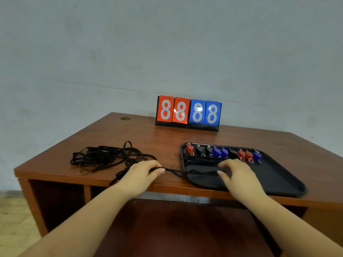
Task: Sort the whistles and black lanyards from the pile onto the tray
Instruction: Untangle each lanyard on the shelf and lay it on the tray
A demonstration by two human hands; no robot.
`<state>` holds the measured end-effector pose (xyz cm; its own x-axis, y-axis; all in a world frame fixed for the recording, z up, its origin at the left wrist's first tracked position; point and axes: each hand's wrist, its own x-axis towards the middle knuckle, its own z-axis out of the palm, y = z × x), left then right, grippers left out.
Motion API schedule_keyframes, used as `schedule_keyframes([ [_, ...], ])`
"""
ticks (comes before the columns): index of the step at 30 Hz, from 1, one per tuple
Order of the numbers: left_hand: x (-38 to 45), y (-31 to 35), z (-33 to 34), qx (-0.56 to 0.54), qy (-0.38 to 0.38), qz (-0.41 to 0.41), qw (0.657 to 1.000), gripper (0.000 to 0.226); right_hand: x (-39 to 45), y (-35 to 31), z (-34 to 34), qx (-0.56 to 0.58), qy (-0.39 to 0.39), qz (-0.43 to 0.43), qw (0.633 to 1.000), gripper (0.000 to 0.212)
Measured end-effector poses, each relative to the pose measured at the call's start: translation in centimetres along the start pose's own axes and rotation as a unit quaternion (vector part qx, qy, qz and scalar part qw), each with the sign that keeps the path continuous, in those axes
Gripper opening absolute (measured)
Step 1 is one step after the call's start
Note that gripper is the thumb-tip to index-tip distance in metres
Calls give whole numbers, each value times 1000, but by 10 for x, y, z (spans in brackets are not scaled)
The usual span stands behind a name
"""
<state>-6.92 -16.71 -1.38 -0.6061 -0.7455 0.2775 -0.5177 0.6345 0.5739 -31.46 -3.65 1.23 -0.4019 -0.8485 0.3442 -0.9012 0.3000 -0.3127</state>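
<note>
Both hands stretch one black lanyard (175, 171) across the tray's left rim near the table's front edge: the left hand (143, 174) pinches it over the table (148, 138), the right hand (239, 176) holds its other end over the black tray (282, 173). Red, black and blue whistles (223, 152) line the tray's far edge. A tangled lanyard pile (107, 156) lies toward the left edge; a scoreboard (188, 113) reading 8888 stands at the back edge.

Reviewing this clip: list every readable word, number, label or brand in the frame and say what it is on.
"8" "8": white digits on the two red flip cards of the scoreboard at the back of the desk.
"8" "8": white digits on its two blue flip cards.
No other text shows; the whistles and the tray carry no readable markings.
</note>
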Motion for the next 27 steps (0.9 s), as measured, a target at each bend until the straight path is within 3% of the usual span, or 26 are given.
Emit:
schedule_keyframes([
  [3,0,11,7,-21,-3,12,1000,20,-4,-40,10,16,19,-123,992,39],
  [7,-2,16,12,-24,-9,16,1000,24,-8,-87,29,62,-67,-187,978,36],
  [12,-7,6,1,-28,-9,-14,999,21,-1,-87,28,69,-60,-142,986,29],
  [20,-6,-8,-16,-18,2,-44,999,23,4,-21,1,35,-28,-69,997,24],
  [27,-6,-4,-11,-23,25,-47,998,23,-2,-6,-6,27,-24,-63,997,18],
])
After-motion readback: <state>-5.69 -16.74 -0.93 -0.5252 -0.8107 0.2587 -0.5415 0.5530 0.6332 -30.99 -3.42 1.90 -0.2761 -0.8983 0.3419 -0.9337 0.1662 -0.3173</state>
